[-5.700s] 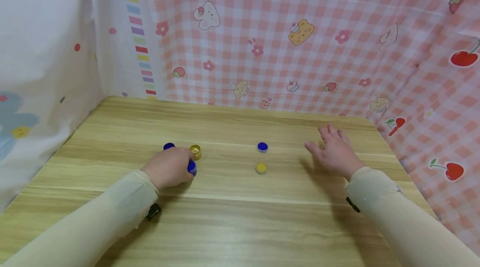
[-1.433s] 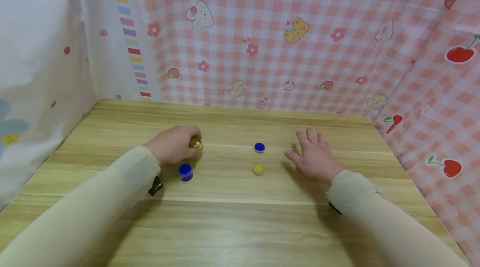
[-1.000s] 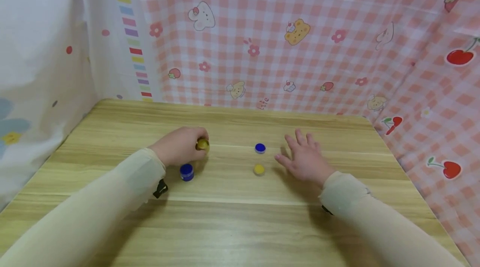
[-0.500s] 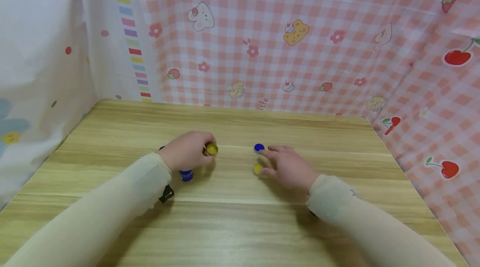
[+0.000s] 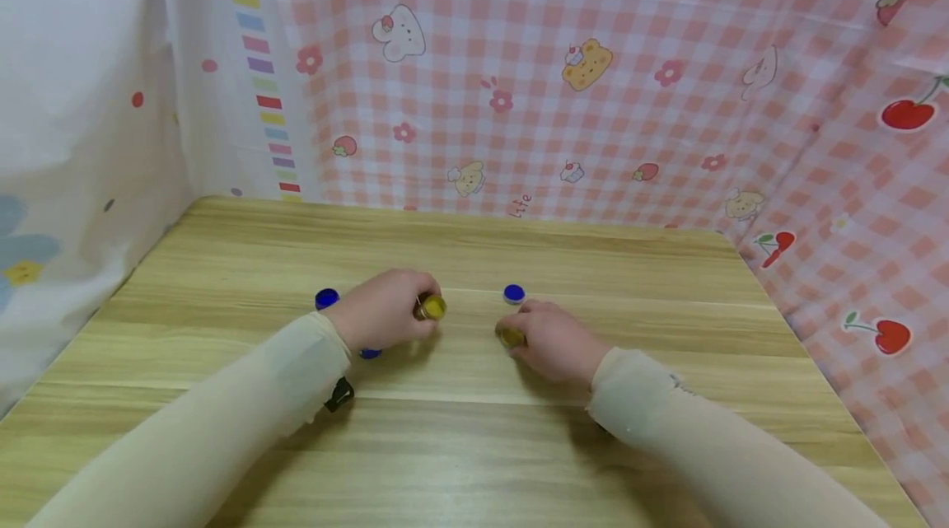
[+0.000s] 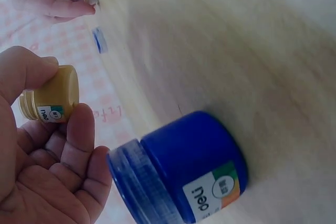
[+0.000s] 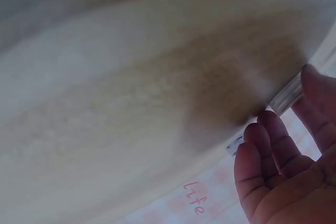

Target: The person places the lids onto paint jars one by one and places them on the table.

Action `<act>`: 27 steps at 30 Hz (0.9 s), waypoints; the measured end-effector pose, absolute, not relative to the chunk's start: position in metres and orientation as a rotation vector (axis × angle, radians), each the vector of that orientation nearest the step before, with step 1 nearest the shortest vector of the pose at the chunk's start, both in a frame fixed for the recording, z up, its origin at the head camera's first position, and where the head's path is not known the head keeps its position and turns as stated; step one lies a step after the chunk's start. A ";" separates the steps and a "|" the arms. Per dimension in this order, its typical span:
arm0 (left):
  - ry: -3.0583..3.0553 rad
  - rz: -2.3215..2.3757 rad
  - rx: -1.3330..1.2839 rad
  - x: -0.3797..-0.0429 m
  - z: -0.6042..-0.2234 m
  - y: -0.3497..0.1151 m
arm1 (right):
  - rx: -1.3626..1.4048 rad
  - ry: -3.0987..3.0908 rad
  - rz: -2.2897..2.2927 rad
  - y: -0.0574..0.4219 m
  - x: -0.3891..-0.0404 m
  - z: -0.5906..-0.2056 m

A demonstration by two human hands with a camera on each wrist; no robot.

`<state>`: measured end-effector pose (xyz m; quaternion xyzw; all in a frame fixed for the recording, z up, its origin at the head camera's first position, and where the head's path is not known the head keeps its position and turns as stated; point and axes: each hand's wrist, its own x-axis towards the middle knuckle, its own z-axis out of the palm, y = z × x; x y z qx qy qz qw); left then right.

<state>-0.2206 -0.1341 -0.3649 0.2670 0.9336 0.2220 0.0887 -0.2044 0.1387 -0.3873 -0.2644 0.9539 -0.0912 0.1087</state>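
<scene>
My left hand (image 5: 385,310) grips a small yellow paint jar (image 5: 432,308), tilted with its yellow mouth toward the head camera. In the left wrist view the jar (image 6: 65,87) sits between thumb and fingers, its threaded neck bare. My right hand (image 5: 559,343) pinches the yellow lid (image 5: 511,337) at the tabletop; the right wrist view shows the clear lid edge (image 7: 286,97) between thumb and fingers. A blue lid (image 5: 514,294) lies just behind it. One blue jar (image 5: 371,353) is mostly hidden by my left hand, but its labelled body (image 6: 197,163) shows large in the left wrist view.
Another blue jar (image 5: 326,298) stands left of my left hand, partly covered by it. The wood-grain table (image 5: 474,454) ends at a pink checked cloth (image 5: 519,133) at the back and right, and a white cloth (image 5: 81,100) on the left.
My left hand has left the blue jar, picked up the yellow jar and brought it rightward. My right hand has come in from the right and pinched the yellow lid.
</scene>
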 end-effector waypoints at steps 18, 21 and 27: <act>2.749 0.706 0.844 -0.216 -0.368 -0.122 | -0.748 2.829 -0.327 0.134 -0.202 -0.382; 2.747 0.711 0.852 -0.215 -0.369 -0.120 | -0.763 2.855 -0.357 0.133 -0.199 -0.378; 2.747 0.723 0.858 -0.215 -0.371 -0.117 | -0.721 2.873 -0.409 0.126 -0.194 -0.370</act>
